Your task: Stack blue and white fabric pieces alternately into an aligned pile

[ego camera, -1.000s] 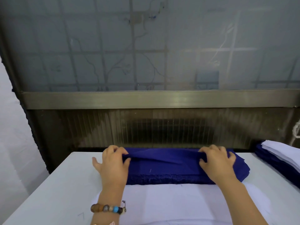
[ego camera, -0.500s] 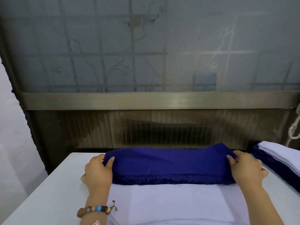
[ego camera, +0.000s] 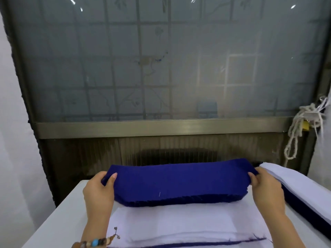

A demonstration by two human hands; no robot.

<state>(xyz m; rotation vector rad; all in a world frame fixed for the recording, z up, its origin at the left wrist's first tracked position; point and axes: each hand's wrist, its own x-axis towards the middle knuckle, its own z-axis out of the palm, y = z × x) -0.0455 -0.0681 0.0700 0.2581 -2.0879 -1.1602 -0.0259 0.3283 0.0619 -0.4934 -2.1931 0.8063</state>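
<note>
The head camera looks down on a thick stack of dark blue fabric pieces (ego camera: 179,183) held at both short ends over a white table (ego camera: 59,212). The left hand (ego camera: 99,191) grips the stack's left end, thumb lying on top and fingers curled round and under the edge. The right hand (ego camera: 266,190) grips the right end the same way, thumb pressed on the top piece. Both ends are raised slightly, so the stack bows. Its frayed near edge sits along the far edge of a flat pile of white fabric pieces (ego camera: 179,224) lying nearer the person, though whether it rests there cannot be told. A thin blue layer shows at that pile's near edge. A multicoloured beaded bracelet (ego camera: 93,243) circles the left wrist. At the right, just beside the right hand, lies another pile of white fabric layers over blue ones (ego camera: 304,190). Behind the table stand a frosted glass window (ego camera: 161,68), a brushed metal rail (ego camera: 161,127) and a knotted white cord (ego camera: 295,133).
</note>
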